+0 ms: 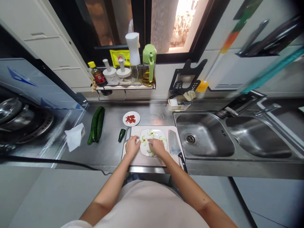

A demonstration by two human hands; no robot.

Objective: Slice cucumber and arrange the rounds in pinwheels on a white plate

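A white squarish plate [144, 151] lies on a pale cutting board [135, 161], with pale green cucumber slices [152, 134] laid on it in small fan-like clusters, some with red bits at their centres. My left hand [133, 145] is at the plate's left edge, its fingers loosely bent and the thumb apart from them. Over the plate, my right hand [157, 147] has its fingertips drawn together close to the left cluster; whatever they hold is too small to make out. A kitchen knife [174, 142] rests on the board's right side. Chopped red pieces [130, 119] sit on a small white dish [124, 119].
Left on the steel counter are whole cucumbers [97, 125], a cut cucumber end [122, 135] and a paper towel [74, 136]. A double sink [204, 134] is to the right. Bottles and jars stand on a wall rack [125, 87]; a stove pot [17, 115] is far left.
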